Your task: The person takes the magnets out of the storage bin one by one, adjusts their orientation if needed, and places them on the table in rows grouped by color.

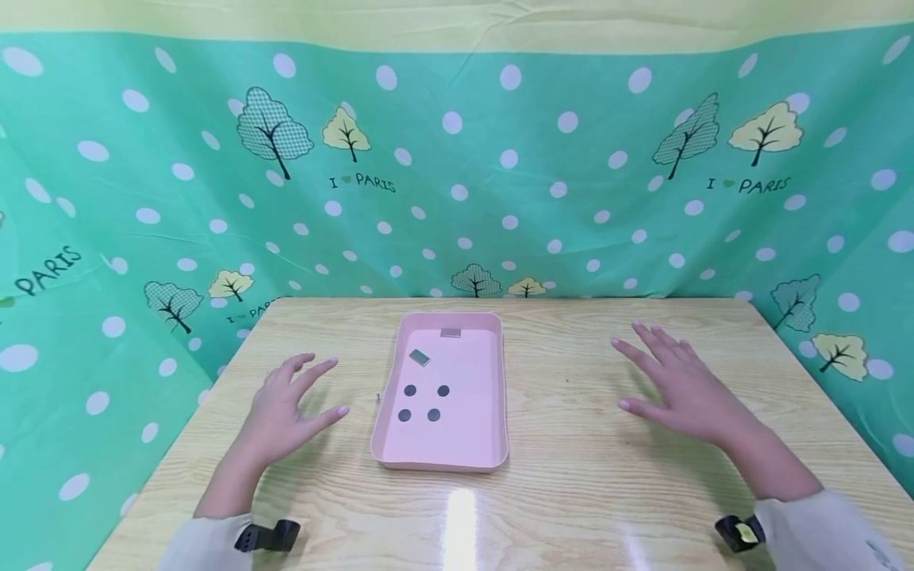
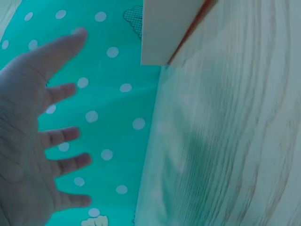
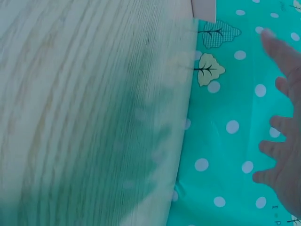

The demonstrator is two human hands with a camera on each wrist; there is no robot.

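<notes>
Discs (image 1: pixel 443 391) are contained in the tray (image 1: pixel 473 388), untouched by spread left hand (image 1: pixel 277 414) and right hand (image 1: pixel 685 390); work is judged unstarted or finished.

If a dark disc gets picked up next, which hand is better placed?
Likely the left hand: it is open and nearer the pink tray, and the dark discs lie toward the tray's left side. The right hand is farther away.

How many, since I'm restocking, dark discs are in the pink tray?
4, grouped in the tray: far-left disc, far-right disc, near-left disc, near-right disc. None looks hidden.
</notes>
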